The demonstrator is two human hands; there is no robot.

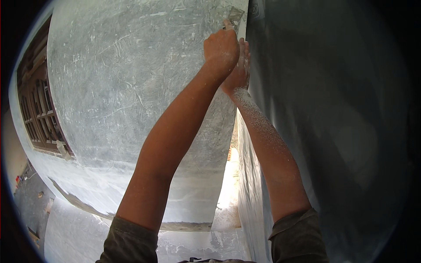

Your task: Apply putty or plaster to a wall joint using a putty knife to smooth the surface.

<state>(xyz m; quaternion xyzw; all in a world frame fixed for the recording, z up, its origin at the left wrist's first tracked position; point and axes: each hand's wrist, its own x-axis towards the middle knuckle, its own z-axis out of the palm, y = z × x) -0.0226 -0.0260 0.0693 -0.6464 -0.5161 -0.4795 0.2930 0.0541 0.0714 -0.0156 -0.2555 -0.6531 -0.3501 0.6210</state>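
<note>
Both left hand (220, 50), fingers curled around a putty knife (236, 16), and right hand (238, 75), fingers nearly together, reach along a grey plastered wall (105, 83) between wooden window (42, 109) and dark sheeting (342, 114).

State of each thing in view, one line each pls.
Left hand: closed on the putty knife, one finger extended toward the blade.
Putty knife: held, blade at the wall near its right edge; handle mostly hidden.
Right hand: open, fingers extended, partly behind the left hand.
Right forearm: dusted with white powder.
Wall: patchy grey and white.
Dark sheet: hanging.
Wooden window: open or shut unclear.
</note>
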